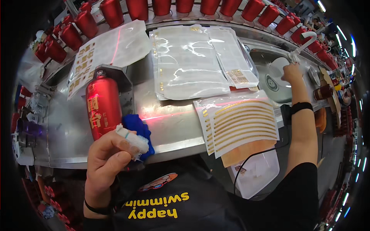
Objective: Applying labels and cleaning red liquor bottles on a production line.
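I report first on the left hand (106,159): its grip is narrow, thumb and curled forefinger closed on a white wad (135,145). Whether the wad is also wound round a finger I cannot tell. It sits at the fingertips, which I judge suits fine contact on a small area.

The red bottle (103,107) is just beyond this hand, on the left part of the metal table (165,134). Its neck points away from the body; its base is hidden behind the hand. A dark stand (124,81) shows behind its neck, perhaps to steady it. The blue cloth (138,131) lies beside the bottle near the table's front edge, within easy reach, I judge.

The right hand (293,73) is extended over the sink (254,59), below the white spout (309,36). Its fingertips are hard to make out; I cannot tell whether it grips anything.

Between the hands I find a sheet stack (185,65), with a sheet of curved gold strips (244,125) nearer the body. The latter overlaps a brown board (250,150), probably support for it. A label sheet (119,46) lies beyond the bottle. Red cups (185,5) line the far side, seemingly ranked to leave the working surface free.
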Demonstrator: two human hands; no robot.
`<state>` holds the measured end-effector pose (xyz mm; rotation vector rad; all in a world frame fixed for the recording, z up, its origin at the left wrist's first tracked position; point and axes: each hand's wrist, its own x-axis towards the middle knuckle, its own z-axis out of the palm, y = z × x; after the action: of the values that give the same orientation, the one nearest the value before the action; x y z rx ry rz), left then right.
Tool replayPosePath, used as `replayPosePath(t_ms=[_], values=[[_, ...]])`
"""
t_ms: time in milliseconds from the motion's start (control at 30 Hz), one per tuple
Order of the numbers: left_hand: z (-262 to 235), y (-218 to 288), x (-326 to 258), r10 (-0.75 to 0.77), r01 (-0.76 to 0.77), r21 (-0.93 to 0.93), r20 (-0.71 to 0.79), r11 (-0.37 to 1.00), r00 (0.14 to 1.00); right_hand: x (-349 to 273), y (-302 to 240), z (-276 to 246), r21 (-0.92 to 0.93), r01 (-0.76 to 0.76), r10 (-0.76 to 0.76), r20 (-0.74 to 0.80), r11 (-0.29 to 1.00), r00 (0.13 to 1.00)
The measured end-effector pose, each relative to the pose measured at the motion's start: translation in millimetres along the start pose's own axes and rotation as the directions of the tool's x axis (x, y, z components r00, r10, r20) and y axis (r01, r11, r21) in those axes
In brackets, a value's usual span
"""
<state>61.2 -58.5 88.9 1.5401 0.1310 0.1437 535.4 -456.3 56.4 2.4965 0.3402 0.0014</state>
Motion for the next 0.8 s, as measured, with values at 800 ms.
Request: replayPosePath(t_ms=[800], values=[[-7.1,-5.0,-13.2,0.042,-0.024,-0.217,0.079,0.976,0.996,-42.0,-105.3,-145.7,-0.019,0.448,-0.411,-0.435,0.894,0.801]])
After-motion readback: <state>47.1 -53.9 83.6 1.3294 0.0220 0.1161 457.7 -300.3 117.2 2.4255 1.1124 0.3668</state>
